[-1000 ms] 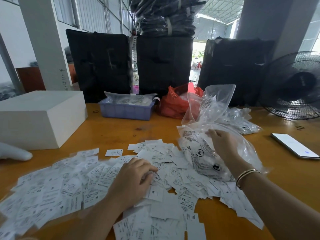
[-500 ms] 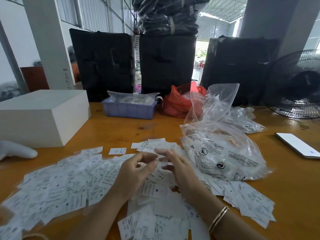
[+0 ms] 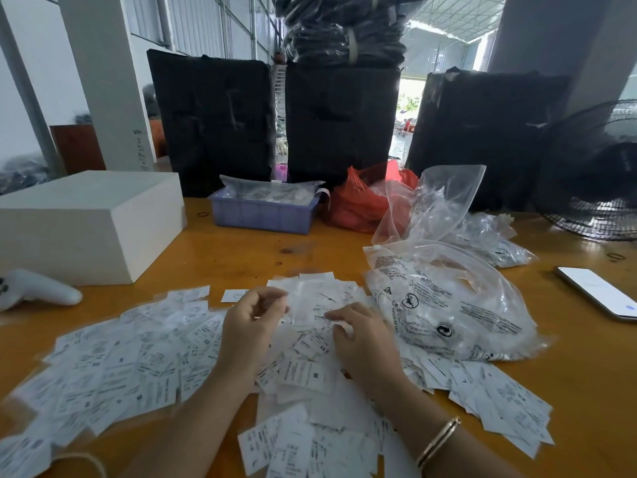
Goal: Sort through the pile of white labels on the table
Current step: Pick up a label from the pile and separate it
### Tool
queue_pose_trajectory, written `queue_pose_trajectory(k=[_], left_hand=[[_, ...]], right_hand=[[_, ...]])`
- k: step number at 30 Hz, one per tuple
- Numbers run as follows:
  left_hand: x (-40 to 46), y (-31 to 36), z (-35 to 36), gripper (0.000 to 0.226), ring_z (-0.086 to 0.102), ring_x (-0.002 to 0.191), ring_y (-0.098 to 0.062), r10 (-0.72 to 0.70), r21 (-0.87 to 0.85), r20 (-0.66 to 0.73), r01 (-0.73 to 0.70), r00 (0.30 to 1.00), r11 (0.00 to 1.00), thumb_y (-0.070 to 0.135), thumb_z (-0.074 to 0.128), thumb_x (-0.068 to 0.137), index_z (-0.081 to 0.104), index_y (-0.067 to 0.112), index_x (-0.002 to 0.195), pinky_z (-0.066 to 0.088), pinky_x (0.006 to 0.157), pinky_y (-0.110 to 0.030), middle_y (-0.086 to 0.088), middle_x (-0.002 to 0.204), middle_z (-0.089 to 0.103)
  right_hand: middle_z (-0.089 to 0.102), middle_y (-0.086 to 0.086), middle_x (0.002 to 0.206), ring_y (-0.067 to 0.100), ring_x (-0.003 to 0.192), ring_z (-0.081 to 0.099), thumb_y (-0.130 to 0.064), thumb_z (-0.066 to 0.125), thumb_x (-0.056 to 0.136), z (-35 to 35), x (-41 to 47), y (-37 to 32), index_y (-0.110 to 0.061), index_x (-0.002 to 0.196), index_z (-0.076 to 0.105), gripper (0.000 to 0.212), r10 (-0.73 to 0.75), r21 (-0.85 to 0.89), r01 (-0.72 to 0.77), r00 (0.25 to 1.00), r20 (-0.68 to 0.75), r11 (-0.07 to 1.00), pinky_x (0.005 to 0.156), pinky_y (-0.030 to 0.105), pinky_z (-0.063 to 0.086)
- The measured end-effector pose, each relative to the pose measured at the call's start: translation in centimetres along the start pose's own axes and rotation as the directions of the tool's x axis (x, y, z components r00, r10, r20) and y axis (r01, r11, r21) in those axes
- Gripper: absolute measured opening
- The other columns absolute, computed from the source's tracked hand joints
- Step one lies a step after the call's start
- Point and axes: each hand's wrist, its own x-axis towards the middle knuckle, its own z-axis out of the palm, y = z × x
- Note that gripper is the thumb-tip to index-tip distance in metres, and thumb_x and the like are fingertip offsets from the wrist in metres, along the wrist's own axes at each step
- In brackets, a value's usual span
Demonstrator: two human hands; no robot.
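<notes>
Head view: biggest change first. The right hand point(image 3: 362, 339), which a second ago was up on the clear plastic bag point(image 3: 458, 305), has come off it and now sits low over the pile of white labels point(image 3: 144, 360), just left of the bag. The bag lies on the table point(image 3: 593, 381), untouched, its near edge resting on labels. So bag handling looks finished and sorting proper is starting; the pile looks barely sorted.

The left hand point(image 3: 253, 322) has lifted off the pile since a second ago; half a second ago both hands met at centre, now they're slightly apart.

Pose: both forearms come in from the bottom edge, a bangle point(image 3: 437, 443) on the right wrist. Left hand is raised, fingers curled, thumb meeting forefinger as if pinching; a label in there is likely but too blurred to confirm. Right hand is palm down, fingers loosely spread, tips on the labels, gripping nothing.

Labels spread across the near table from left edge to under the bag.
</notes>
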Motion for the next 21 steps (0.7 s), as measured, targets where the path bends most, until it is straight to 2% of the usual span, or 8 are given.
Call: queue_pose_trajectory(k=[3, 6, 8, 12, 14, 16, 18, 21], left_hand=[[0.13, -0.14, -0.06, 0.007, 0.062, 0.078, -0.005, -0.001, 0.01, -0.024, 0.001, 1.0, 1.0, 0.028, 0.062, 0.089, 0.07, 0.029, 0.089, 0.048, 0.056, -0.01, 0.009, 0.084, 0.07], [0.11, -0.01, 0.0, 0.005, 0.061, 0.078, 0.009, 0.0, -0.014, -0.042, 0.0, 0.999, 1.0, 0.027, 0.064, 0.088, 0.069, 0.027, 0.088, 0.044, 0.055, -0.004, 0.015, 0.086, 0.071], [0.11, 0.04, 0.07, 0.004, 0.062, 0.081, 0.011, 0.004, -0.052, -0.033, -0.006, 0.999, 0.999, 0.023, 0.064, 0.087, 0.067, 0.022, 0.089, 0.042, 0.058, 0.0, 0.019, 0.086, 0.072], [0.08, 0.03, 0.12, 0.006, 0.068, 0.08, -0.002, 0.002, -0.089, -0.001, -0.002, 1.0, 0.996, 0.019, 0.063, 0.088, 0.065, 0.015, 0.092, 0.05, 0.059, -0.009, 0.013, 0.083, 0.073], [0.02, 0.09, 0.1, 0.003, 0.068, 0.077, -0.004, -0.005, -0.08, -0.004, 0.005, 1.0, 0.997, 0.022, 0.065, 0.087, 0.066, 0.02, 0.09, 0.049, 0.057, -0.01, 0.013, 0.081, 0.073], [-0.05, 0.2, 0.11, 0.002, 0.067, 0.077, -0.002, 0.007, -0.04, -0.016, -0.008, 1.0, 0.999, 0.024, 0.065, 0.087, 0.066, 0.026, 0.087, 0.045, 0.054, -0.005, 0.017, 0.078, 0.072], [-0.09, 0.27, 0.14, 0.003, 0.065, 0.077, -0.003, 0.019, -0.009, -0.02, -0.019, 1.0, 1.0, 0.026, 0.066, 0.087, 0.066, 0.028, 0.085, 0.044, 0.053, -0.002, 0.018, 0.076, 0.071], [-0.14, 0.3, 0.19, 0.001, 0.064, 0.071, -0.004, 0.033, 0.01, -0.003, -0.033, 0.999, 0.999, 0.027, 0.068, 0.085, 0.067, 0.028, 0.083, 0.045, 0.052, -0.004, 0.016, 0.074, 0.07]], right_hand=[[0.057, -0.017, 0.119, 0.007, 0.114, 0.043, -0.03, 0.049, 0.09, 0.12, -0.24, -0.18, -0.034, 0.115, 0.064, 0.03, -0.067, -0.091, 0.072, 0.996, 0.053, 0.993, 0.087, 0.021, 0.014], [0.055, -0.018, 0.121, 0.007, 0.115, 0.041, -0.047, 0.048, 0.086, 0.32, -0.42, -0.3, -0.034, 0.122, 0.06, 0.04, -0.137, -0.173, 0.162, 0.98, 0.146, 0.972, 0.094, 0.029, 0.015], [0.055, -0.018, 0.123, 0.007, 0.115, 0.042, -0.052, 0.047, 0.085, 0.39, -0.47, -0.34, -0.033, 0.123, 0.059, 0.045, -0.161, -0.226, 0.199, 0.971, 0.175, 0.954, 0.093, 0.03, 0.015], [0.065, -0.016, 0.112, 0.006, 0.107, 0.052, -0.04, 0.042, 0.093, 0.01, -0.48, -0.21, -0.028, 0.107, 0.068, 0.031, -0.211, -0.229, 0.23, 0.972, 0.107, 0.946, 0.088, 0.027, 0.017], [0.067, -0.014, 0.102, 0.006, 0.098, 0.056, -0.036, 0.039, 0.097, -0.23, -0.49, -0.23, -0.025, 0.098, 0.068, 0.031, -0.227, -0.237, 0.234, 0.972, 0.055, 0.943, 0.086, 0.024, 0.021], [0.064, -0.015, 0.098, 0.003, 0.092, 0.054, -0.031, 0.042, 0.098, -0.32, -0.55, -0.36, -0.023, 0.096, 0.065, 0.024, -0.201, -0.136, 0.194, 0.979, -0.038, 0.972, 0.084, 0.02, 0.025], [0.059, -0.017, 0.092, -0.001, 0.084, 0.05, -0.026, 0.046, 0.097, -0.34, -0.64, -0.55, -0.024, 0.095, 0.06, 0.014, -0.1, 0.047, 0.106, 0.988, -0.117, 0.993, 0.079, 0.018, 0.033], [0.058, -0.012, 0.083, -0.004, 0.07, 0.052, -0.017, 0.051, 0.095, -0.58, -0.7, -0.64, -0.029, 0.087, 0.051, 0.015, 0.086, 0.37, -0.034, 0.988, -0.126, 0.929, 0.061, 0.013, 0.042]])
